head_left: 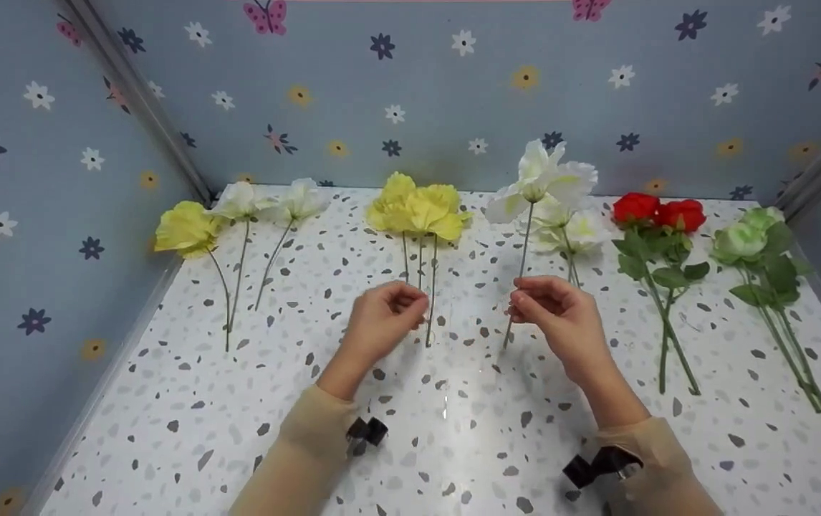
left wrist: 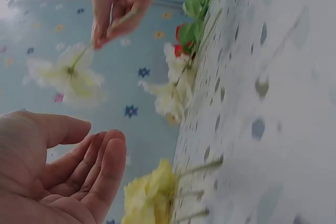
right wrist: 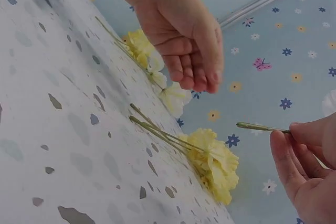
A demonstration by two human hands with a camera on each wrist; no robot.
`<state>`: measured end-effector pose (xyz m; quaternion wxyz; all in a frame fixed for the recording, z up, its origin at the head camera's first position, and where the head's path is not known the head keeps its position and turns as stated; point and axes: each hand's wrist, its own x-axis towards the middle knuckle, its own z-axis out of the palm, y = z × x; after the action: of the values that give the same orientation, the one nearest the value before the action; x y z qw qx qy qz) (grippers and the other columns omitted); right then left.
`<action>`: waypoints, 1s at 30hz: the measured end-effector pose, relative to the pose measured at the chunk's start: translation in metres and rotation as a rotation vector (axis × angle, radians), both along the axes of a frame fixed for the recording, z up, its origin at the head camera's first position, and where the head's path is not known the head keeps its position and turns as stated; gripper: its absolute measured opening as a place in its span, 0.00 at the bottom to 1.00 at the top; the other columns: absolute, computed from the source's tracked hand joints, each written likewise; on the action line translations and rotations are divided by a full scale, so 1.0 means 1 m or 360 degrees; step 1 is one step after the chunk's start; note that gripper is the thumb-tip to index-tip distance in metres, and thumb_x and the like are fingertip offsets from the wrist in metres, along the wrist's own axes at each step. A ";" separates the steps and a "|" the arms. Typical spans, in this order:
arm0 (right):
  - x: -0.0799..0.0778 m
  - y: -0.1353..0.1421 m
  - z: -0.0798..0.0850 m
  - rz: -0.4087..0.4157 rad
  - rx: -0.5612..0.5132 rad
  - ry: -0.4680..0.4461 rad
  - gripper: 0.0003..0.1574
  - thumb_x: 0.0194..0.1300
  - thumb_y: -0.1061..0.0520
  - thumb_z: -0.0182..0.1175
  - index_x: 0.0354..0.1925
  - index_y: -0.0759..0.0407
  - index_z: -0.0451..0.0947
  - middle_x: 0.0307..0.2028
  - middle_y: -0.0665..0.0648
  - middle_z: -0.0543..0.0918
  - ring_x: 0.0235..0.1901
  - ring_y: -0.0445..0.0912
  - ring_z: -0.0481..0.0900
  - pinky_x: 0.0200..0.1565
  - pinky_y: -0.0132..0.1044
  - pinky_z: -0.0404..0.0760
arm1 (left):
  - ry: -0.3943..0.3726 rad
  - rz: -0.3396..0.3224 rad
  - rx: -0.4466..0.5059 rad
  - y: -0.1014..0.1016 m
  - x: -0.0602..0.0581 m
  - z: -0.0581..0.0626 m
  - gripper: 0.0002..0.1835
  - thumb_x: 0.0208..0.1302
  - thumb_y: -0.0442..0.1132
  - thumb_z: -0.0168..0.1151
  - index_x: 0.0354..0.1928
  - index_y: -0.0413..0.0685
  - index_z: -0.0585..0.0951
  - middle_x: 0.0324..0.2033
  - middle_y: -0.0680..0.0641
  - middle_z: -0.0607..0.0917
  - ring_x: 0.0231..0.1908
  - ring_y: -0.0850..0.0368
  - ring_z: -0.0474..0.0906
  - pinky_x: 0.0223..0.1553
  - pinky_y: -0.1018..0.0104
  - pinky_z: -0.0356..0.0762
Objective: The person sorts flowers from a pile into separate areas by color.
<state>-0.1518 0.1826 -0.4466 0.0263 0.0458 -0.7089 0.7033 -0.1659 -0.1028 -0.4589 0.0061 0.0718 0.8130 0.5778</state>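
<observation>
My right hand (head_left: pixel 561 315) pinches the green stem of a white artificial flower (head_left: pixel 541 175) between thumb and fingertips. The bloom is up off the table, overlapping more white flowers (head_left: pixel 574 231) lying behind it. In the right wrist view the stem's lower end (right wrist: pixel 254 126) sticks out past the fingertips. My left hand (head_left: pixel 387 315) hovers beside the stems of the yellow flowers (head_left: pixel 418 208), fingers loosely bent. The left wrist view shows a gap between its thumb and fingers (left wrist: pixel 113 156), with nothing held; the yellow flowers lie below it on the table.
At the left lie a yellow flower (head_left: pixel 187 229) and two white ones (head_left: pixel 242 201). On the right are red roses (head_left: pixel 658 213) and pale green flowers (head_left: pixel 747 236) with leafy stems. Patterned panels (head_left: pixel 425 93) wall the speckled table (head_left: pixel 453 430) at the back and sides.
</observation>
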 end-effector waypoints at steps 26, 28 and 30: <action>-0.082 0.077 0.010 -0.0356 0.0461 -0.0248 0.24 0.82 0.59 0.63 0.70 0.69 0.79 0.54 0.65 0.84 0.39 0.39 0.86 0.48 0.27 0.87 | -0.0153 0.0796 -0.1050 -0.191 -0.034 -0.038 0.22 0.75 0.34 0.59 0.61 0.19 0.80 0.56 0.19 0.82 0.61 0.21 0.74 0.69 0.32 0.66; -0.093 0.077 0.006 -0.0332 0.0490 -0.0274 0.25 0.82 0.60 0.62 0.70 0.71 0.78 0.53 0.65 0.83 0.38 0.38 0.86 0.47 0.27 0.88 | -0.0152 0.0800 -0.1024 -0.192 -0.035 -0.038 0.19 0.76 0.32 0.59 0.58 0.20 0.81 0.53 0.21 0.82 0.59 0.23 0.76 0.67 0.32 0.70; -0.103 0.076 0.003 -0.0311 0.0531 -0.0297 0.24 0.83 0.61 0.61 0.70 0.73 0.77 0.53 0.65 0.82 0.37 0.37 0.86 0.45 0.27 0.88 | -0.0164 0.0798 -0.0972 -0.193 -0.035 -0.038 0.16 0.76 0.30 0.58 0.55 0.21 0.83 0.50 0.23 0.83 0.56 0.25 0.78 0.63 0.34 0.74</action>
<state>-0.2544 0.2590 -0.4437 0.0206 -0.0848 -0.8160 0.5715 -0.2010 -0.2958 -0.4967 -0.0731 -0.1631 0.9383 0.2960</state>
